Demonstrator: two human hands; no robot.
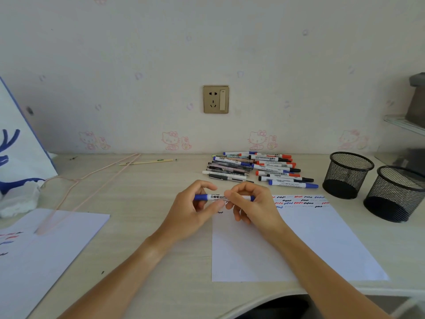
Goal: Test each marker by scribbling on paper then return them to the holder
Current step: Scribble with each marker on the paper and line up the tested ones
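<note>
A blue whiteboard marker (217, 197) lies level between both hands above the desk. My left hand (195, 206) pinches its blue capped end, and my right hand (250, 203) grips the other end of the barrel. Beneath them lies a white sheet of paper (299, 245) with rows of red, black and blue scribbles along its top edge. A pile of several markers and pens (259, 169) lies behind the hands near the wall. Two black mesh holders (348, 174) (395, 194) stand at the right, with nothing visible inside them.
A second sheet with scribbles (46, 245) lies at the left, with a pink wire hanger (76, 187) across it. A white bag with a blue deer print (20, 157) stands at the far left. A wall socket (215, 99) is behind the desk.
</note>
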